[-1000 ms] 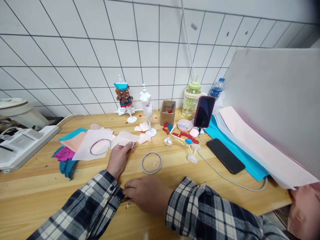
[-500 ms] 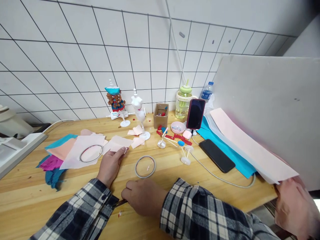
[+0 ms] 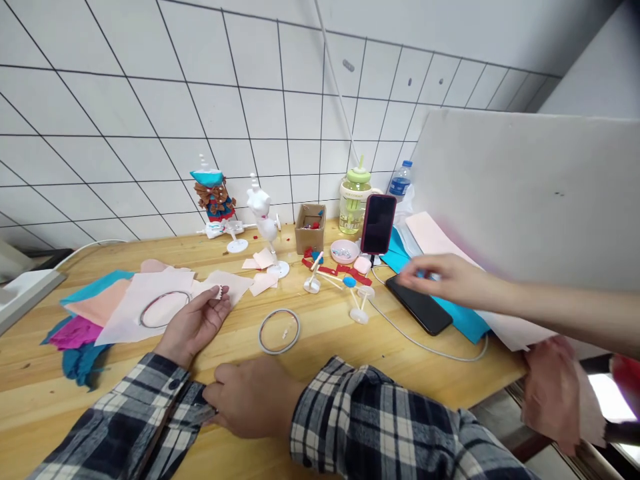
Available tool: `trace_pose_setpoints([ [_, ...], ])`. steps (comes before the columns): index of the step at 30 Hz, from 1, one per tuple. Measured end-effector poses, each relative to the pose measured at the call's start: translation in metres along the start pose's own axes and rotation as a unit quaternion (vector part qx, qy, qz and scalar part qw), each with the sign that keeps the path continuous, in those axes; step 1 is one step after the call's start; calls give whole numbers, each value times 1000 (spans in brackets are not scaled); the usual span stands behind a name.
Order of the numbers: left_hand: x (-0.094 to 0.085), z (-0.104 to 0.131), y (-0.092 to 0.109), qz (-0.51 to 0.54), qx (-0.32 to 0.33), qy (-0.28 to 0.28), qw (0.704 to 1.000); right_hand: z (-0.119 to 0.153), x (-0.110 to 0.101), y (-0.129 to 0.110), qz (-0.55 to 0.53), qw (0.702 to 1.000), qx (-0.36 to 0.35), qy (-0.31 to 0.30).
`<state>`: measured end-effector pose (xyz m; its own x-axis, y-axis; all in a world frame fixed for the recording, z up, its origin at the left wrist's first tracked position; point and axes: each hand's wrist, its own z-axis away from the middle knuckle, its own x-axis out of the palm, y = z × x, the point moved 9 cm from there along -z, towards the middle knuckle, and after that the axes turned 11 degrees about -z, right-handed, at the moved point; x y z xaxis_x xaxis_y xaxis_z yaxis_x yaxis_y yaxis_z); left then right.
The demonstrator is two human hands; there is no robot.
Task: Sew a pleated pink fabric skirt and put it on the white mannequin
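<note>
My left hand [image 3: 197,323] is turned partly palm up, with a small white toothed piece [image 3: 219,292] pinched at the thumb. Just behind it lies a pale pink fabric sheet [image 3: 235,281]. My right hand [image 3: 253,397] is closed at the left shirt cuff [image 3: 193,400], fingertips gripping its edge. A metal ring [image 3: 279,350] lies on the table beyond my right hand. Another ring [image 3: 141,313] rests on the white fabric sheet [image 3: 123,310] left of my left hand.
Another person's hand [image 3: 440,275] reaches in from the right over a black phone [image 3: 425,310]. At the back stand a white mannequin [image 3: 260,207], a dressed mannequin [image 3: 215,197], a cardboard box [image 3: 310,240], a green-lidded bottle [image 3: 353,207] and a propped phone [image 3: 379,223]. Coloured fabrics [image 3: 83,330] lie left.
My left hand has turned its palm upward. My right hand has come against the left cuff. Another person's arm has entered from the right, and the view has shifted.
</note>
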<state>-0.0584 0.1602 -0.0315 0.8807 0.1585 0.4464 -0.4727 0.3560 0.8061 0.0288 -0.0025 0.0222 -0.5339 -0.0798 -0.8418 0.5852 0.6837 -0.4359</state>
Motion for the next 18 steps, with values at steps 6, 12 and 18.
trace_pose_setpoints([
  [6,1,3,-2,3,10,8,1000,1,-15,2,2,1000,22,16],
  [12,0,4,-3,-6,11,14,1000,2,-12,7,-5,999,38,-11],
  [18,-1,4,-3,-4,13,12,1000,7,-10,8,-10,999,43,-28],
])
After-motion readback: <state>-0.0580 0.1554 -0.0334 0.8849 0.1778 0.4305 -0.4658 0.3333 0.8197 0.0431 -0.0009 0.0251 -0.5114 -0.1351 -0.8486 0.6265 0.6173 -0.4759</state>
